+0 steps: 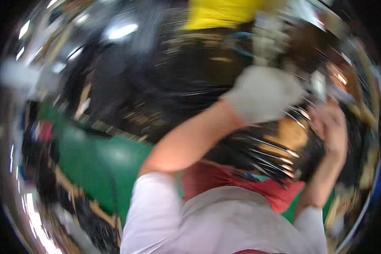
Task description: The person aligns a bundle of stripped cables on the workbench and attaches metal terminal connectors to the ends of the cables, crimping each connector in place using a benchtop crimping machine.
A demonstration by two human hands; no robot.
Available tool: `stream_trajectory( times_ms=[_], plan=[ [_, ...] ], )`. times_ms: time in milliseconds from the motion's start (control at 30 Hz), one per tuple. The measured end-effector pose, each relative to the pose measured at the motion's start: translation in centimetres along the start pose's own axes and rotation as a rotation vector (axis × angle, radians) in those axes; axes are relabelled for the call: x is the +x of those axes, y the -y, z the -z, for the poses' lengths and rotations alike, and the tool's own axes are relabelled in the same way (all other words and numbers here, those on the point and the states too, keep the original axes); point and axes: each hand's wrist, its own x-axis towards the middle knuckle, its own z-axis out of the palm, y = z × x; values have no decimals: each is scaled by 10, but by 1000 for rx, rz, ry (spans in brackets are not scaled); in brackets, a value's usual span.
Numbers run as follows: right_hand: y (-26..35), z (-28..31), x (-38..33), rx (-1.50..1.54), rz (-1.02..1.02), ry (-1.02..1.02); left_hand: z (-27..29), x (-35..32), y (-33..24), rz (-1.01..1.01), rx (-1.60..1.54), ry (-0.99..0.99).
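Observation:
The whole picture is smeared by motion. My left hand (264,95), in a white glove, reaches forward and to the right over dark machinery. Its fingers blur into the grey shapes beyond, so their pose is hidden. To its right is my right hand (328,120), bare, with fingers that look bent but are too blurred to read. A small whitish block-like piece (318,84) shows just beyond the right fingers; whether they touch it I cannot tell. Between my forearms lie shiny metal rods or edges (275,156) and an orange-brown rounded patch (290,136).
A bright yellow panel or bin (222,12) stands at the far side. Light grey upright parts (269,40) rise beyond my left glove. Green flooring (101,165) spreads at the left, with dark clutter (89,220) along its lower-left edge.

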Motion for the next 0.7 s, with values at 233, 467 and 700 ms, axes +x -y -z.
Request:
stream_trajectory(
  times_ms=[233,467,700],
  plan=[
    [16,-12,-2,80,-5,87,11,20,-14,119,-113,114],
    [-7,7,14,730,-38,392,10,22,-9,182,-208,143],
    [-1,-14,10,782,-76,381,15,29,-10,123,-233,128]
  ],
)
